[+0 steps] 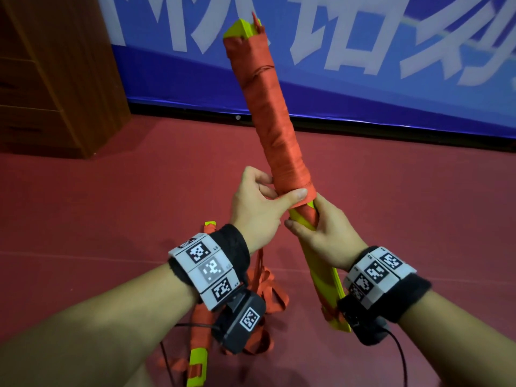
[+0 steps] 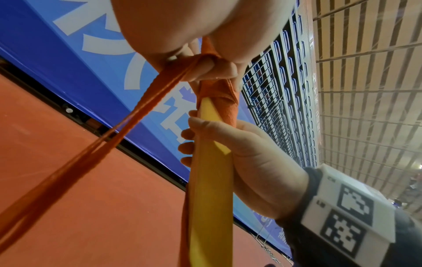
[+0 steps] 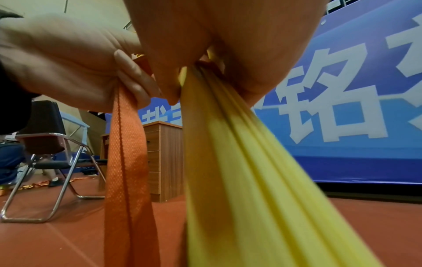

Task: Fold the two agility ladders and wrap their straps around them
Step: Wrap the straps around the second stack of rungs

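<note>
I hold one folded agility ladder (image 1: 268,115) up at a slant; its yellow rungs are wound in orange strap over most of their length. My left hand (image 1: 277,192) pinches the strap (image 2: 128,122) at the lower edge of the winding, thumb pressed on it. The free strap (image 3: 128,162) hangs down from that hand. My right hand (image 1: 307,219) grips the bare yellow rungs (image 2: 210,198) just below the wrap. The second ladder (image 1: 199,356) lies on the floor under my left wrist, with loose orange straps (image 1: 268,286) tangled beside it.
A blue banner (image 1: 363,65) with white characters runs along the back. A wooden cabinet (image 1: 55,74) stands at the left. In the right wrist view a metal-framed chair (image 3: 50,144) stands on the red floor (image 1: 391,205) beyond the cabinet.
</note>
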